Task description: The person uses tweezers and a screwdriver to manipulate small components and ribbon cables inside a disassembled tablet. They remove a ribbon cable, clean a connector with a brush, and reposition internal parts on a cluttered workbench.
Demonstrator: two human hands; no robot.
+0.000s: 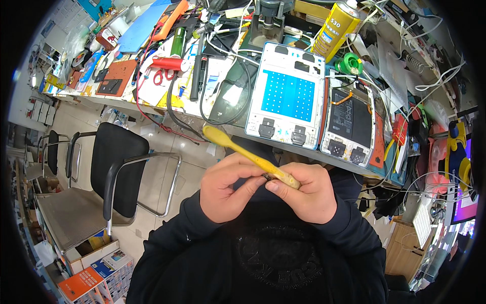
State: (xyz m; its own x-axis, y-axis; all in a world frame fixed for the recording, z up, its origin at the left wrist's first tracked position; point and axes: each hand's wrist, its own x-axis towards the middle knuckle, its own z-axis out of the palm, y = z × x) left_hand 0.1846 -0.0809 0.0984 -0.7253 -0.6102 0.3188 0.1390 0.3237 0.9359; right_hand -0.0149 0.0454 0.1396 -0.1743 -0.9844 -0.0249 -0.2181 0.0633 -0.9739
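Both hands are together in front of my chest, below the bench edge. Between their thumbs and fingers is a small dark part (pixel 268 177), too small and covered to name; my left hand (pixel 231 190) pinches it from one side. In my right hand (pixel 309 192) lies the handle of a yellow brush (pixel 250 155), its broad end pointing up and left and its bristles out of sight. Beyond, on the bench, lies an opened tablet housing with a blue panel (pixel 288 95). Beside it is a second opened tablet with a black battery (pixel 351 114).
Behind the tablets stand a yellow spray can (pixel 335 30) and a green spool (pixel 348 63). Black and red cables (pixel 167 129) hang over the bench's front edge. A red cylinder (pixel 169 64) and screwdrivers lie at the left. A black chair (pixel 121 163) stands on the floor at the left.
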